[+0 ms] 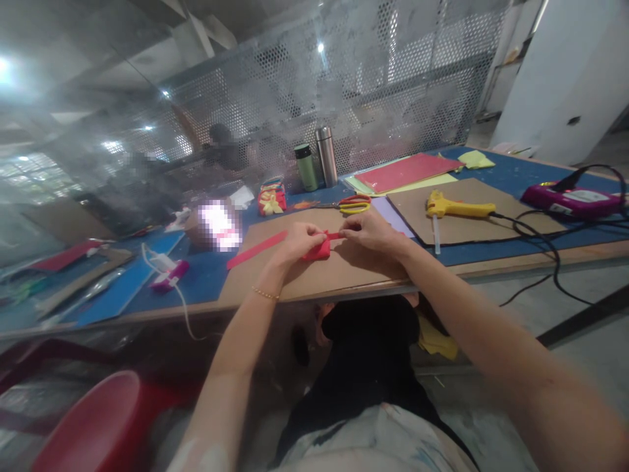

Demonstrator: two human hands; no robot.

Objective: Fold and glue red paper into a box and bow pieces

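My left hand (pixel 299 242) is closed on a small red folded piece (pixel 322 249), which looks like paper or felt, just above a brown cardboard sheet (pixel 275 282). From that piece a narrow red strip (pixel 335 235) runs to the right. Its far end sits pinched between the thumb and fingers of my right hand (pixel 369 233). A longer red strip (pixel 258 250) lies slanted on the cardboard to the left. Scissors with yellow and red handles (pixel 354 205) rest just beyond my right hand. The fingers partly hide the folded piece.
A yellow glue gun (pixel 459 206) lies on a board at the right, its cable trailing over the table edge near a purple power strip (pixel 572 198). Two bottles, green (pixel 306 169) and steel (pixel 326 157), stand behind. A blurred-out phone (pixel 219 225) is at left.
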